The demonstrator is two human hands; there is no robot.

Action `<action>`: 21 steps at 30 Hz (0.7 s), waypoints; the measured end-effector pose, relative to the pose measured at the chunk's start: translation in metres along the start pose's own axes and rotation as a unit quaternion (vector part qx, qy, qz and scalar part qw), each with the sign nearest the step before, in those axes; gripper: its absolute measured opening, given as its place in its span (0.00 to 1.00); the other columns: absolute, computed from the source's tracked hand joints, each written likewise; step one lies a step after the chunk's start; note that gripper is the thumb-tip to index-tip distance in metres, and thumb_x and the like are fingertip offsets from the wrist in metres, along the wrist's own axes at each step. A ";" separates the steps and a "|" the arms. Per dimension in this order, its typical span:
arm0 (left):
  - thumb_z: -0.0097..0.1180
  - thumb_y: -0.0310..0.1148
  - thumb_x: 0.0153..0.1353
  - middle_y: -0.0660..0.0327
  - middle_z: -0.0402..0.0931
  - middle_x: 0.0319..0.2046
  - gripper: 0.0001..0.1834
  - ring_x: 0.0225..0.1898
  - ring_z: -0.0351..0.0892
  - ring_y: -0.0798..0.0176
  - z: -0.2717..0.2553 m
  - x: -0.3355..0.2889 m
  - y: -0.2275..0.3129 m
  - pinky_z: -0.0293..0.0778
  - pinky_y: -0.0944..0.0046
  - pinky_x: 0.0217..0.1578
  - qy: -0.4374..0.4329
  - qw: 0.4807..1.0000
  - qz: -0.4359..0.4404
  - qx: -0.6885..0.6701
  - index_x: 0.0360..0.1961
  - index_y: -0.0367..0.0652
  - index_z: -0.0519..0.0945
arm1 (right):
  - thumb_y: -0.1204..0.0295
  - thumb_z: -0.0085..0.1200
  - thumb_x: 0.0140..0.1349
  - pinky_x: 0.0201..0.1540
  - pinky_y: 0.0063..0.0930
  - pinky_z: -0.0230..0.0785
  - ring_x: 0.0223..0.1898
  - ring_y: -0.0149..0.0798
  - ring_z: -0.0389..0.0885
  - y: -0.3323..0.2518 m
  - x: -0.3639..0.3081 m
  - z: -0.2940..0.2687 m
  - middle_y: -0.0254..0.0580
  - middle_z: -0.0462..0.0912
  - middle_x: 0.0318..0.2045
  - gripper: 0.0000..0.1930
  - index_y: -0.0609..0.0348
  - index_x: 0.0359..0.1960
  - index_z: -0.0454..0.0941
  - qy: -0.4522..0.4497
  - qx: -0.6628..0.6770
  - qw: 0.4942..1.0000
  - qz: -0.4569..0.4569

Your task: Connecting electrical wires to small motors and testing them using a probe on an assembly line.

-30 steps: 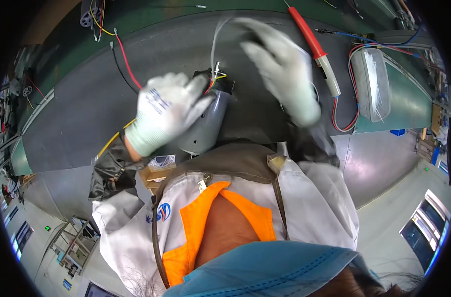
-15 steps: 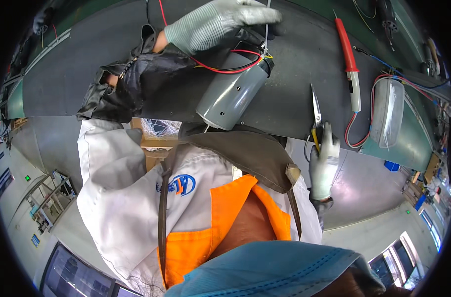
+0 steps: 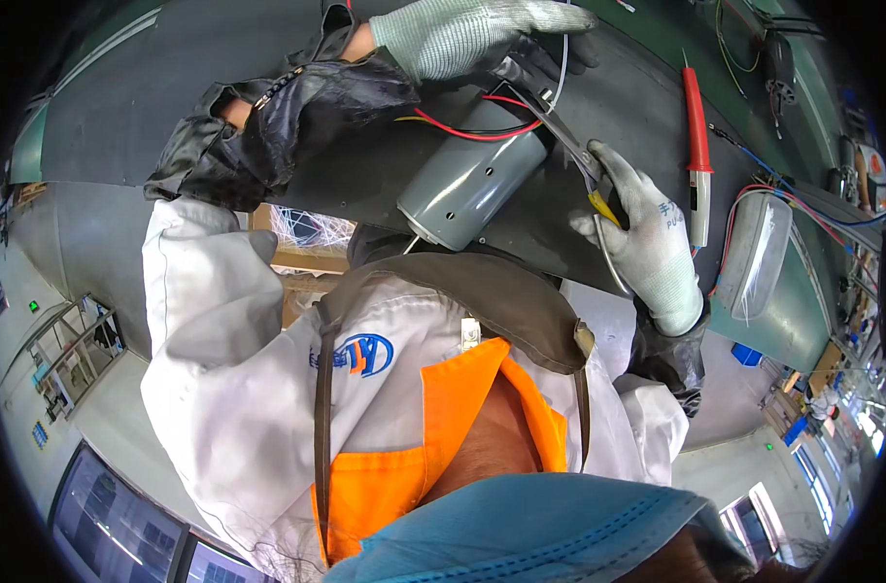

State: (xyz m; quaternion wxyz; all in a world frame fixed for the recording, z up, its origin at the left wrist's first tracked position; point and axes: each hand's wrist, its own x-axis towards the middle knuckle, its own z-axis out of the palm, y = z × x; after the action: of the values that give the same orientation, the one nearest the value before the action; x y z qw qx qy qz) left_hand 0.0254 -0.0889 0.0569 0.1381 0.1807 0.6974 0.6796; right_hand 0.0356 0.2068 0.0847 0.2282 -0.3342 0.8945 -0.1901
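A grey cylindrical motor (image 3: 474, 175) lies tilted on the dark bench, with red, black and yellow wires (image 3: 482, 134) curving over its far end. My left hand (image 3: 472, 34), in a pale glove, is beyond the motor. Its fingers close on a thin white cable tie (image 3: 563, 63) that rises from the wires' end. To the right of the motor, my gloved right hand (image 3: 652, 228) grips scissors (image 3: 602, 206) with yellow on the handle. Their blades reach to the base of the cable tie; whether they touch it I cannot tell.
A red-and-white pen-shaped tool (image 3: 697, 146) lies right of my right hand. Beside it is a clear-topped box (image 3: 757, 253) with red and blue wires. A dark motor part (image 3: 779, 73) sits at the far right. An open carton (image 3: 312, 255) of white strips stands below the bench edge.
My right hand has come up from the bench's near edge, bringing the scissors to the cable tie. My left hand and the motor appear slightly further right.
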 end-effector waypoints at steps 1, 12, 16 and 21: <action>0.41 0.42 0.79 0.60 0.83 0.37 0.23 0.38 0.79 0.69 -0.003 -0.001 -0.002 0.75 0.65 0.42 0.001 1.000 0.000 -0.001 0.52 0.32 0.81 | 0.58 0.71 0.57 0.47 0.44 0.76 0.43 0.57 0.85 -0.001 -0.001 0.000 0.52 0.85 0.42 0.38 0.56 0.67 0.70 -0.001 -0.001 1.000 0.000; 0.67 0.62 0.56 0.42 0.73 0.64 0.50 0.63 0.75 0.42 0.000 -0.117 0.023 0.67 0.49 0.65 0.066 0.952 0.052 0.295 0.67 0.32 0.71 | 0.67 0.63 0.66 0.41 0.36 0.77 0.36 0.36 0.86 0.052 -0.011 0.019 0.49 0.84 0.33 0.27 0.54 0.66 0.73 0.223 -0.176 0.957 0.054; 0.57 0.60 0.59 0.41 0.70 0.61 0.42 0.60 0.71 0.34 0.088 -0.111 -0.047 0.68 0.40 0.62 0.154 0.879 0.107 0.438 0.63 0.36 0.74 | 0.66 0.63 0.69 0.38 0.31 0.79 0.34 0.34 0.86 0.019 0.013 0.044 0.41 0.87 0.33 0.18 0.67 0.53 0.81 -0.143 0.412 0.895 0.095; 0.62 0.36 0.52 0.41 0.74 0.57 0.33 0.56 0.75 0.34 0.089 -0.045 -0.052 0.74 0.42 0.56 0.279 0.821 0.157 0.473 0.60 0.33 0.78 | 0.59 0.66 0.66 0.21 0.23 0.75 0.24 0.31 0.83 0.026 0.069 0.037 0.38 0.84 0.29 0.20 0.69 0.43 0.81 -0.084 0.495 0.860 0.088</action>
State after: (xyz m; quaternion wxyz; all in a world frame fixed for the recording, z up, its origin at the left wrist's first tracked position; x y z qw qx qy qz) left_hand 0.1012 -0.0297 -0.0005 -0.2732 0.1331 0.9041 0.3003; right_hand -0.0047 0.1711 0.0219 0.4540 -0.1117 0.6856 -0.5581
